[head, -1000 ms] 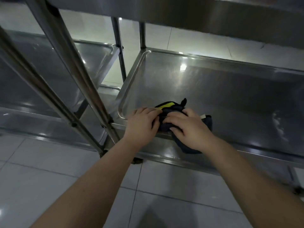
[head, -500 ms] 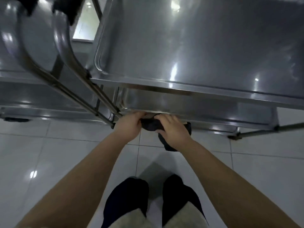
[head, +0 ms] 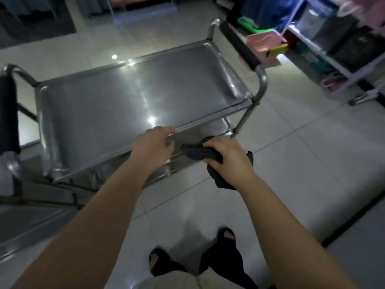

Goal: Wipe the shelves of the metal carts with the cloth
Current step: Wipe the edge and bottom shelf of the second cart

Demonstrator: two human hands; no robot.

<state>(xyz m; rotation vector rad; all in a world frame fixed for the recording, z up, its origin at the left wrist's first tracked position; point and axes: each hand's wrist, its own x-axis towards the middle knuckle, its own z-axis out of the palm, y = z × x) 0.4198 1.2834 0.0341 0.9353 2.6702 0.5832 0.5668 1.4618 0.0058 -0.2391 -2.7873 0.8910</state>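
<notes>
A steel cart stands in front of me, its top shelf [head: 116, 105] shiny and bare. My left hand [head: 153, 143] grips the near rim of that shelf, fingers curled over the edge. My right hand [head: 226, 158] holds a dark cloth [head: 198, 154] bunched against the outer face of the same rim; a tail of the cloth hangs below my wrist. Lower shelves show only as slivers under the top one.
A second steel cart [head: 27, 224] sits at the lower left, close to the first. A black padded handle [head: 239, 45] rises at the cart's far right end, another [head: 7, 113] at the left. A rack with coloured bins [head: 264, 43] stands at the right. My feet [head: 193, 255] are on tiled floor.
I have risen from the low shelf to above the top shelf. Both hands came up with the cloth; the left hand left the cloth and now grips the top rim.
</notes>
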